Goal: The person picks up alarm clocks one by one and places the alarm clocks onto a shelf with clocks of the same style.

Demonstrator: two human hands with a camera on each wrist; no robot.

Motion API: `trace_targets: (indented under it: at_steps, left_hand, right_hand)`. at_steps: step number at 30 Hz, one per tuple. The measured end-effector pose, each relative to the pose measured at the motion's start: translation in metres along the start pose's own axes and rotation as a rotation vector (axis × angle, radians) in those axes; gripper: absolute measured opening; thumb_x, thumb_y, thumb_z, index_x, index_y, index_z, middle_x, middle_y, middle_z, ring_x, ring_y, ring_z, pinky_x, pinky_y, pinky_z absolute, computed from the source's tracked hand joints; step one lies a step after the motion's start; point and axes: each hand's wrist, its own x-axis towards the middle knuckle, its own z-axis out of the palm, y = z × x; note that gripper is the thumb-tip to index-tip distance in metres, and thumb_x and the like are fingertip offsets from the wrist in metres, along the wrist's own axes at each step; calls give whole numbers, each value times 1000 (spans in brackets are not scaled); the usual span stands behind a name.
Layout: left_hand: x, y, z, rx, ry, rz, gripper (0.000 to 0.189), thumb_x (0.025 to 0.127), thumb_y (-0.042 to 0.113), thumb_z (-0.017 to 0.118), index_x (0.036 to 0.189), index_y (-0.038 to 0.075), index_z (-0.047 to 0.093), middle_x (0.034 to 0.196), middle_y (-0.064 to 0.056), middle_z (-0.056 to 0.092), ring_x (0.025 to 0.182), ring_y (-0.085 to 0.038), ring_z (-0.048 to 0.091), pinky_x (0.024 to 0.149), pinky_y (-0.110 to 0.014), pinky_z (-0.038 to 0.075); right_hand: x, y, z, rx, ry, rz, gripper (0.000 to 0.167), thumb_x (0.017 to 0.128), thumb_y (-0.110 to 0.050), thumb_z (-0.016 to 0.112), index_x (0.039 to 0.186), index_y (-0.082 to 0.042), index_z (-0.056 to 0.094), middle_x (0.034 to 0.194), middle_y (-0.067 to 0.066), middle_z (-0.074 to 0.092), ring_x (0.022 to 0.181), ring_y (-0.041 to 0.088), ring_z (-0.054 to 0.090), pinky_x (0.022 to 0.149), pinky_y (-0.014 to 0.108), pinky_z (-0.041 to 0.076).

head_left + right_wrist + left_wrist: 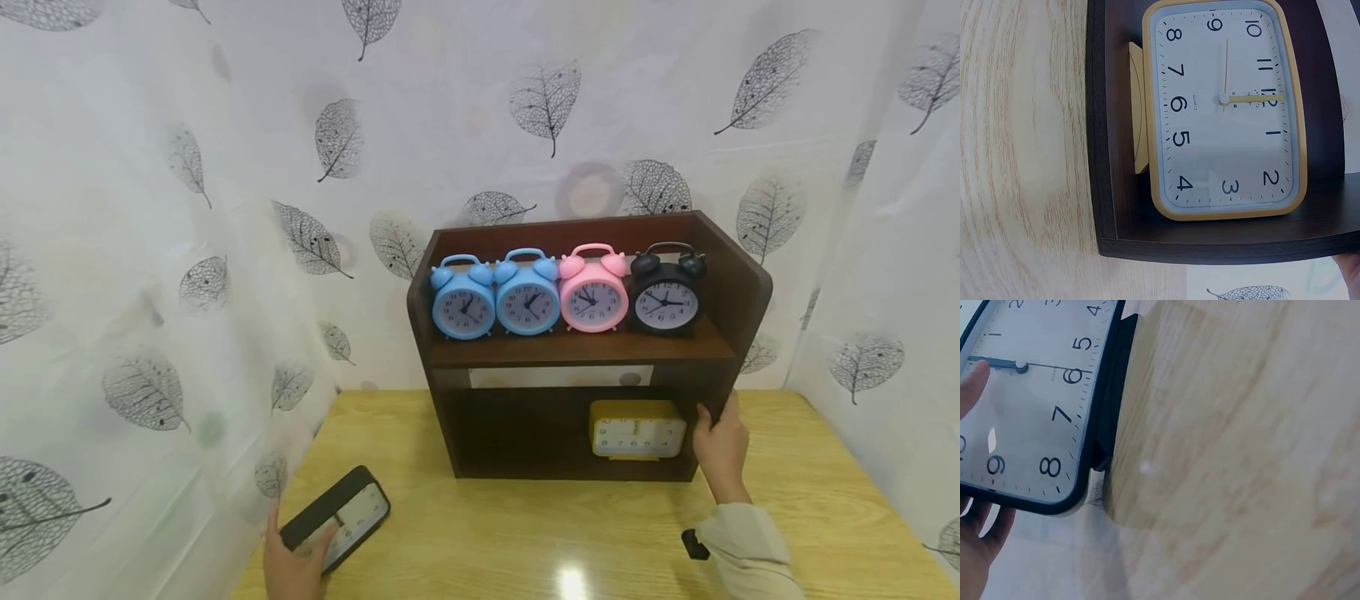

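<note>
At the lower left, my left hand (296, 571) holds a black rectangular desk clock (337, 517), the thumb over its white face and the fingers behind. The left wrist view shows this clock (1035, 412) large, tilted, with a foot along its lower edge. My right hand (722, 446) grips the right side panel of a dark brown two-tier shelf (585, 363), thumb by the front edge. Inside the lower tier, near that hand, stands a yellow rectangular clock (637, 429). Its face fills much of the right wrist view, where only a bit of the right hand (1350, 272) shows.
On the upper tier stand two blue twin-bell alarm clocks (463, 304), a pink one (594, 292) and a black one (666, 292) in a row. The shelf rests on a wood-grain table (510, 533). Leaf-patterned white sheeting (450, 100) hangs behind and at the sides.
</note>
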Motion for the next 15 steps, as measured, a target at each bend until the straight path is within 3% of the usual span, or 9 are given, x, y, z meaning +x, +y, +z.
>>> trace_targets:
  at_steps: [5,15]
  left_hand:
    - [-2,-2,1,-22,-61,-67,111,73,42,77,151,10,5,153,-29,14,134,-54,21,106,-65,20]
    - [-14,-10,6,-21,-18,-73,99,73,32,78,148,11,16,135,-37,39,115,-55,43,94,-64,35]
  right_hand:
    - [0,-1,0,6,3,-3,41,90,-1,52,128,10,40,105,46,52,91,65,47,75,68,36]
    - [0,0,1,3,0,5,40,90,-1,52,127,9,41,105,46,52,91,65,47,76,67,36]
